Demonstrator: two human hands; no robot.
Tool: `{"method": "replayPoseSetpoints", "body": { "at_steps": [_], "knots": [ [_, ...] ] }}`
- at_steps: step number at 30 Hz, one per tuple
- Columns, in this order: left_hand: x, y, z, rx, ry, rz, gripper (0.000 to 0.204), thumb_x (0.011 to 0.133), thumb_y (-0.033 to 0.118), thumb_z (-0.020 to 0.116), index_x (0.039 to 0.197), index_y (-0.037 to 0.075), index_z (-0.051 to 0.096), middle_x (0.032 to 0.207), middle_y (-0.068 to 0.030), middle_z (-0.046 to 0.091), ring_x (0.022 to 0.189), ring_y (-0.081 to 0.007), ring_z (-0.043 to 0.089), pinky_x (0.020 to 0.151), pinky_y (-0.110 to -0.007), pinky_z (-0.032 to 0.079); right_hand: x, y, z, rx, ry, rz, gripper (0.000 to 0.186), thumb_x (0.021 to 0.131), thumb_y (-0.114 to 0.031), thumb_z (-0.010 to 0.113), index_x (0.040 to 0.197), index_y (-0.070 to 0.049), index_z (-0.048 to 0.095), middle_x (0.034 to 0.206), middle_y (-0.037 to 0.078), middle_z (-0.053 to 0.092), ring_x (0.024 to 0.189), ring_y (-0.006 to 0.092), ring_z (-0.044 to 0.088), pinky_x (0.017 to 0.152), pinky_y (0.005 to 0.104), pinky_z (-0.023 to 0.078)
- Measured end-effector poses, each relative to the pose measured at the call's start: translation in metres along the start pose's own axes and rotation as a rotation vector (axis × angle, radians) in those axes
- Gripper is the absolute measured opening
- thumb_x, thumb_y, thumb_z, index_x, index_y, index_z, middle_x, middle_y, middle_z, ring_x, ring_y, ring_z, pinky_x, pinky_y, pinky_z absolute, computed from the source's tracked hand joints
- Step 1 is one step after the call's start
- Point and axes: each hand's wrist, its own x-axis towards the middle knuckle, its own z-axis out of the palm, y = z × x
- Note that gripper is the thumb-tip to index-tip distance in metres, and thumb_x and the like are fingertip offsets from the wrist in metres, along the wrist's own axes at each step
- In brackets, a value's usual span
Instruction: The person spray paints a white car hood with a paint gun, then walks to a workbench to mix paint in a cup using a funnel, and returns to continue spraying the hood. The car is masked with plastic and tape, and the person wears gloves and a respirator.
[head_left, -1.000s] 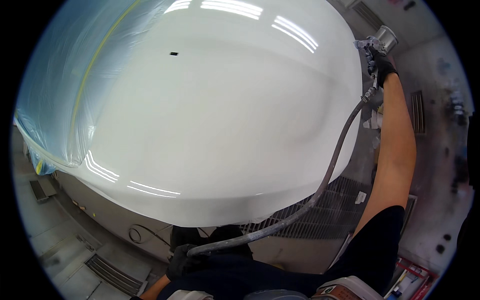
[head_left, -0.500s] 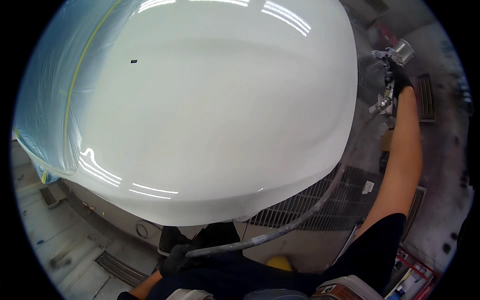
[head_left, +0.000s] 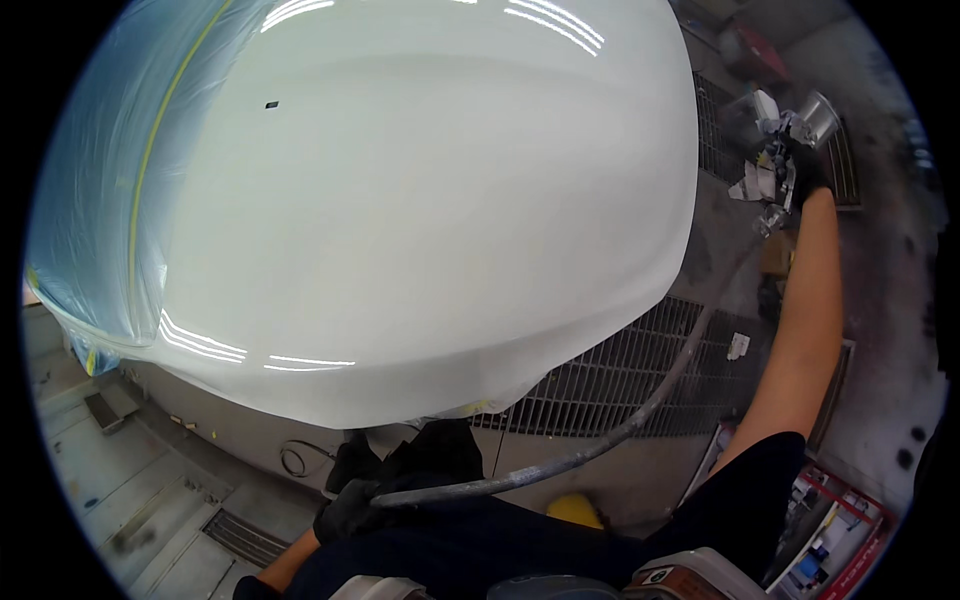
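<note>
A glossy white car hood [head_left: 430,220] fills the middle of the view, with a small dark rectangle [head_left: 272,105] on its upper left. Beyond the hood's right edge, my gloved right hand [head_left: 808,172] grips a spray gun [head_left: 783,135] topped by a silver cup [head_left: 818,115]. A grey air hose [head_left: 560,463] runs from the gun's lower end in a curve back toward me. Down at the lower left, my left hand [head_left: 348,510], in a black glove, is closed around that hose. Its fingers are partly hidden, and the gun's trigger is hard to make out.
Blue-tinted masking film [head_left: 100,220] with a yellow strip covers the far left. Floor grates [head_left: 610,385] lie below the hood's right front. A red-edged cart [head_left: 835,525] stands at the lower right, a yellow object [head_left: 575,510] near my body, and a coiled cable [head_left: 293,459] on the floor.
My right hand and the spray gun have moved slightly nearer and right. The hood sits a little higher and further left in view. My left hand keeps hold of the hose.
</note>
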Motion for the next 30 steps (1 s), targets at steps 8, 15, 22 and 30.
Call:
{"method": "replayPoseSetpoints", "body": {
  "at_steps": [8, 15, 22, 30],
  "knots": [
    [-0.056, -0.033, -0.027, 0.928, 0.188, 0.382, 0.017, 0.082, 0.014, 0.066, 0.093, 0.002, 0.069, 0.083, -0.0070, 0.069, 0.077, -0.0131, 0.065, 0.066, -0.028, 0.051, -0.163, 0.064, 0.027, 0.146, 0.199, 0.060, 0.025, 0.088, -0.024, 0.061, 0.112, -0.022, 0.055, 0.063, -0.001, 0.055, 0.040, 0.0102, 0.045, 0.034, 0.0254, 0.034],
    [-0.135, -0.062, -0.121, 1.284, 0.094, 0.523, 0.019, 0.081, 0.017, 0.067, 0.097, 0.006, 0.069, 0.082, -0.0067, 0.070, 0.075, -0.0136, 0.065, 0.068, -0.030, 0.050, -0.346, 0.182, 0.086, 0.264, 0.295, 0.137, 0.006, 0.091, -0.025, 0.057, 0.089, -0.019, 0.057, 0.059, -0.001, 0.051, 0.042, 0.0129, 0.045, 0.038, 0.0288, 0.036],
    [-0.229, -0.100, -0.304, 0.957, 0.088, 0.591, 0.018, 0.081, 0.012, 0.065, 0.094, -0.001, 0.067, 0.084, -0.0033, 0.068, 0.078, -0.0098, 0.062, 0.068, -0.025, 0.049, -0.559, 0.298, 0.236, 0.220, 0.393, 0.087, 0.022, 0.089, -0.034, 0.060, 0.080, -0.015, 0.053, 0.055, -0.002, 0.048, 0.040, 0.0128, 0.044, 0.037, 0.0267, 0.036],
    [-0.268, -0.125, -0.432, 0.846, 0.224, 0.697, 0.016, 0.081, 0.011, 0.063, 0.091, 0.000, 0.066, 0.080, 0.0004, 0.064, 0.074, -0.0066, 0.056, 0.065, -0.021, 0.045, -0.735, 0.351, 0.369, 0.080, 0.528, -0.132, 0.015, 0.092, -0.026, 0.057, 0.099, -0.013, 0.056, 0.065, 0.000, 0.054, 0.040, 0.0092, 0.042, 0.036, 0.0238, 0.034]
  ]
}}
